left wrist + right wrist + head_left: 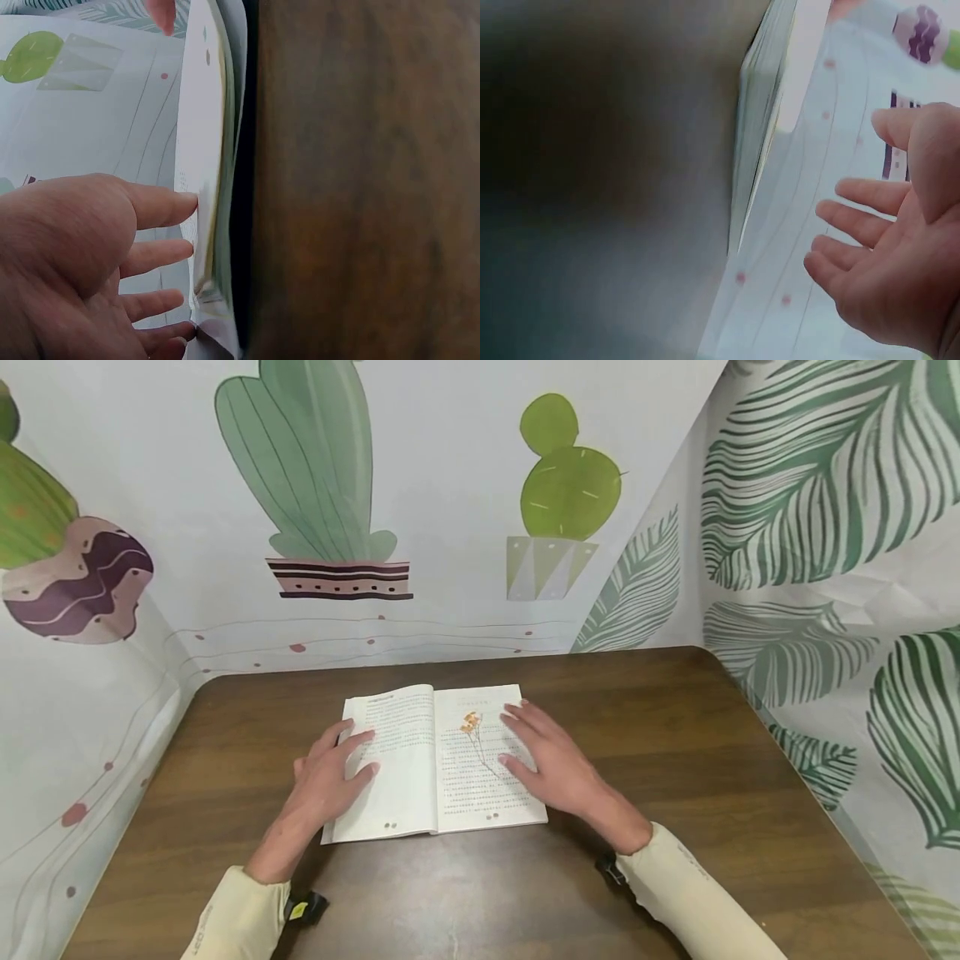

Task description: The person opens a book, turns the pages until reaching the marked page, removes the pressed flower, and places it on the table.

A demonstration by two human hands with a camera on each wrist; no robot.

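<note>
An open book (405,806) lies on the table with printed text on both pages. On its right page is a thin-stemmed sprig of small orange flowers (470,723), which looks pressed and dried. My left hand (324,781) rests on the left page with fingers spread. In the left wrist view, the fingertips of the left hand (82,247) touch the page, and the page edges (229,150) show side-on. Over the right page's outer edge, my right hand (555,764) has its fingers extended. The right wrist view shows the right hand (892,240) apart from the book (761,135), holding nothing.
The brown wooden table (480,893) extends around the book on all sides. Behind it stands a white wall covering (450,485) printed with cacti, and leaf prints (810,502) cover the right side. Dark straps (306,908) sit at both wrists.
</note>
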